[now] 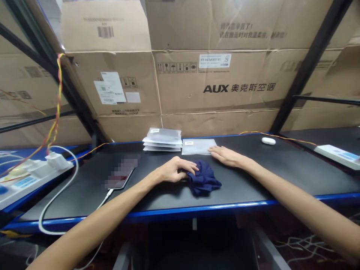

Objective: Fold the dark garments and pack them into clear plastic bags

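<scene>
A crumpled navy blue cloth (204, 179) lies on the black tabletop in front of me. My left hand (178, 168) is closed on its left side, fingers over the top and thumb beneath. To the right and a little farther back, my right hand (226, 155) is open and flat, palm down. Its fingertips touch the right end of a flat, frosted plastic packet (198, 147) with a small white label. Left of that packet stands a stack of similar packets (162, 139).
A phone (122, 176) on a white charging cable lies at left. White power strips sit at the far left (25, 180) and far right (339, 155). A white earbud case (268, 141) is at the back right. Large cardboard (180, 90) stands behind the table, between black metal posts.
</scene>
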